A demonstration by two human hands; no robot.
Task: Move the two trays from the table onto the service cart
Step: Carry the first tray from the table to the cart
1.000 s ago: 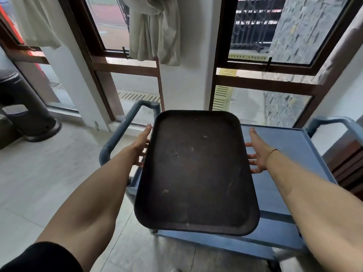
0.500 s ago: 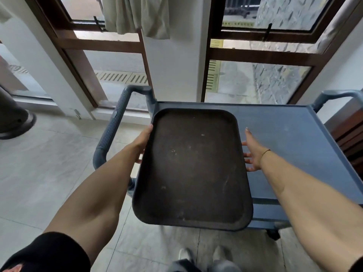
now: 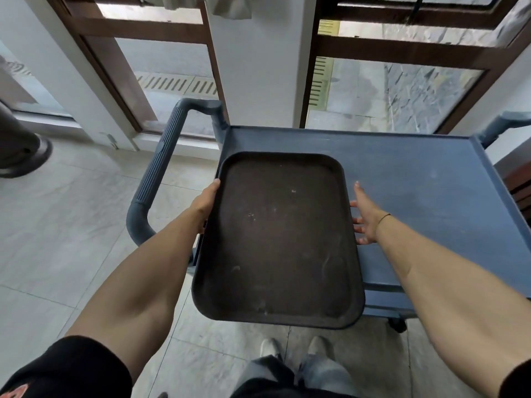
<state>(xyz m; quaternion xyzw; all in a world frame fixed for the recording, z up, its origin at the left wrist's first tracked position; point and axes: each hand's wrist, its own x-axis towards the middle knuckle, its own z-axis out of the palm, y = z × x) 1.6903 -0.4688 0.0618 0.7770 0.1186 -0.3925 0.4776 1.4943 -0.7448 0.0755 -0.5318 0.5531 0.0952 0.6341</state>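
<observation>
Near edge of the tray (image 3: 280, 239) overhangs the floor by the person's shoes (image 3: 296, 350); far part sits over the left end of the cart (image 3: 431, 191) top. Can't tell if it's touching the deck or just above it.

Left hand (image 3: 205, 201) is closed on the tray's left rim, fingers hidden underneath. Right hand (image 3: 363, 218) is at the right rim with fingers spread, partly tucked under the edge, so it's supporting more than clamping.

Progress, my read: first tray is mid-placement, not yet released. Rest of the cart top is bare, so no tray has been delivered. Second tray and the bench aren't in view.

Left to do: slide this one fully on, let go, fetch the other. Cart handle (image 3: 161, 173) sits just left of the tray.
</observation>
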